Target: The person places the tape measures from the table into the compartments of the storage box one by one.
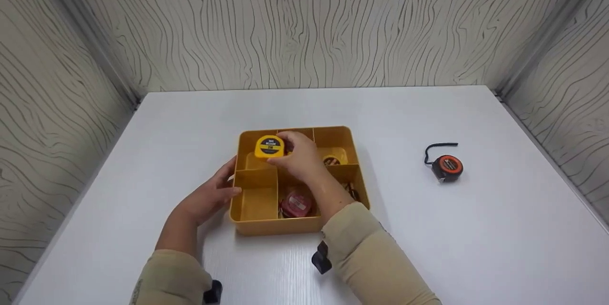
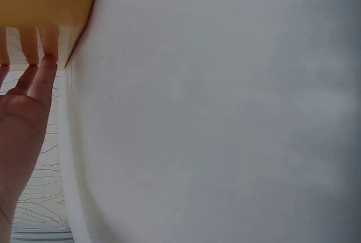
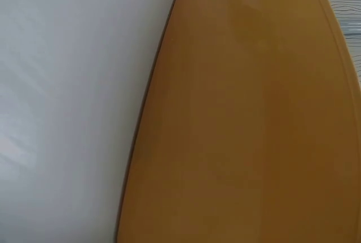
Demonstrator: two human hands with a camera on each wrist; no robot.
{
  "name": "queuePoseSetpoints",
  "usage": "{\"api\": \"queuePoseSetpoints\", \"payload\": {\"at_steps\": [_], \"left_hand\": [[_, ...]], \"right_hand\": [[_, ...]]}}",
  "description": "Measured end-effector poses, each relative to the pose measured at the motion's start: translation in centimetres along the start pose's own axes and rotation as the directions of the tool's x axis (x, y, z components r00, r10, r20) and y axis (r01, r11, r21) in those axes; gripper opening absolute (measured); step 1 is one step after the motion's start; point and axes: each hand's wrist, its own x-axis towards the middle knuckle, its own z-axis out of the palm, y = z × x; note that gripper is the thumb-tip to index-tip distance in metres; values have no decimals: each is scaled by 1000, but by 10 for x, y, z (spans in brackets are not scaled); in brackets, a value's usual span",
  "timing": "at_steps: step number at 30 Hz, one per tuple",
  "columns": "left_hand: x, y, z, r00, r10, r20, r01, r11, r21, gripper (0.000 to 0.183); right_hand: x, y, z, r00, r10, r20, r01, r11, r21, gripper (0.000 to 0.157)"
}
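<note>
A yellow tape measure point(image 1: 270, 147) with a black label is pinched between the thumb and fingers of my right hand point(image 1: 302, 158). It is held over the back left compartment of a yellow divided box point(image 1: 296, 227). My left hand point(image 1: 209, 198) rests against the box's left side, thumb at the rim. In the left wrist view, straight fingertips point(image 2: 47, 74) touch the glossy side wall. A red tape measure point(image 1: 297, 204) lies in a front compartment. The right wrist view shows only the box's wall point(image 3: 242, 130) and the table.
To the right on the white table point(image 1: 409, 238) lies a black and orange tape measure point(image 1: 447, 168) with a cord strap point(image 1: 430, 149). A round yellow and black item point(image 1: 332, 160) sits in the back right compartment. Dark items point(image 1: 352, 192) show at front right. Patterned walls surround the table.
</note>
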Motion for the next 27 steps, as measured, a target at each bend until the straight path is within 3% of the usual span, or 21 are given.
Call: {"api": "queuePoseSetpoints", "payload": {"at_steps": [17, 27], "left_hand": [[3, -4, -2, 998, 54, 34, -54, 999, 6, 89], [1, -4, -1, 999, 30, 21, -30, 1000, -1, 87]], "right_hand": [[10, -3, 16, 1000, 8, 23, -8, 1000, -15, 56], [15, -3, 22, 999, 19, 32, -16, 998, -64, 55]]}}
